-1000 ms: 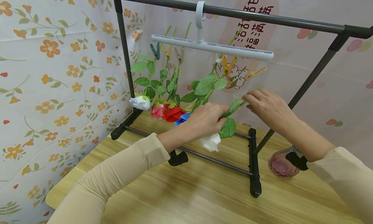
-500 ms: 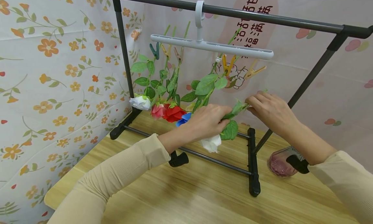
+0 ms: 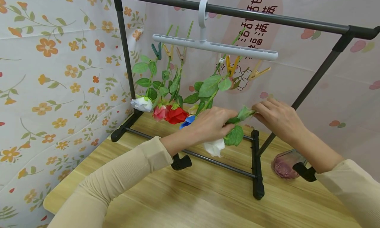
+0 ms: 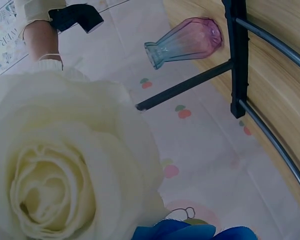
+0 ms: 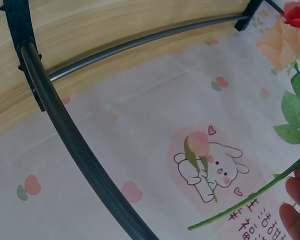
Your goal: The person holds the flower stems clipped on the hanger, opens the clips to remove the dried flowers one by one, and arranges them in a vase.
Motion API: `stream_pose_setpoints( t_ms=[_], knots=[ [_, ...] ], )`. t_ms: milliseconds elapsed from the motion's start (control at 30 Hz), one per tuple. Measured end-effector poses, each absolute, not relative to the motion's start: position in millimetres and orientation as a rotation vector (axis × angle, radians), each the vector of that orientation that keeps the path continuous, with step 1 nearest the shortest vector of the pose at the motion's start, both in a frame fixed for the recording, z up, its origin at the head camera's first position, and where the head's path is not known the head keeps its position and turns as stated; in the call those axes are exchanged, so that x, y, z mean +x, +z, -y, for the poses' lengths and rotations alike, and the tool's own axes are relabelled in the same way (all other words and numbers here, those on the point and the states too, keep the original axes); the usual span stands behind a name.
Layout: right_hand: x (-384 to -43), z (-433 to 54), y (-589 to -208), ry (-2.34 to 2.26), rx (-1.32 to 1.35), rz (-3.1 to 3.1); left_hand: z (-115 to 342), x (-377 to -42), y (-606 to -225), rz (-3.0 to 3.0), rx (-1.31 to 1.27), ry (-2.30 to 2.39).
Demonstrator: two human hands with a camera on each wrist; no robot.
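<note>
L grip (image 3: 215,122) is curled round a white rose (image 3: 214,147), bloom hanging just below the hand. R grip (image 3: 277,117) is narrow, pinching a green stem (image 5: 210,221), prob. the same flower's, w/ a bare length poking past it.

From my end, best handling IMO: carry the bloom's wt. w/ the left, steer w/ the right, pinch near the bare end for control. I'd fold the lvs (image 3: 234,135) back along the stem so they don't snag the tan peg (image 3: 258,73) above, and go easy so the hanger (image 3: 184,41) doesn't swing.

Petals look like thin fabric, cupped & layered in a spiral; lvs flat, oval, pointed; stem smooth, plastic-like, slightly bent.

Further out: blue rose (image 3: 187,121) just beside the left, then red rose (image 3: 176,115), pink rose (image 3: 161,113) & bluish-white rose (image 3: 142,104), all heads-down. Hanger's pale grey, prob. plastic, hooked on the rack (image 3: 252,14), dark round tubing. Faceted glass vase (image 4: 197,40), pink fading to blue, is near the rack's right foot on the wood-grain surface (image 3: 178,201).
</note>
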State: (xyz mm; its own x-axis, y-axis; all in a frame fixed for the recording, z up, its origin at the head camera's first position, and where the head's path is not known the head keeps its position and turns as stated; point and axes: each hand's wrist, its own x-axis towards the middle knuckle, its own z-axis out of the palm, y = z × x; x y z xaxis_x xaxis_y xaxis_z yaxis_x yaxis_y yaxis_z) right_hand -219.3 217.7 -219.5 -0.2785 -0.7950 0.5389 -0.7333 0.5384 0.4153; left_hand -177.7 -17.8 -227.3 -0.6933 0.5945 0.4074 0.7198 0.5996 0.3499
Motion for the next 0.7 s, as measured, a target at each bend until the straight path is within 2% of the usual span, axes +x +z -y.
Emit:
stream_pose_setpoints(
  t_ms=[700],
  knots=[
    [-210, -227, -232, -0.109, 1.225, 2.033, 19, -179, -229, 2.591, -1.115, -0.801]
  ],
)
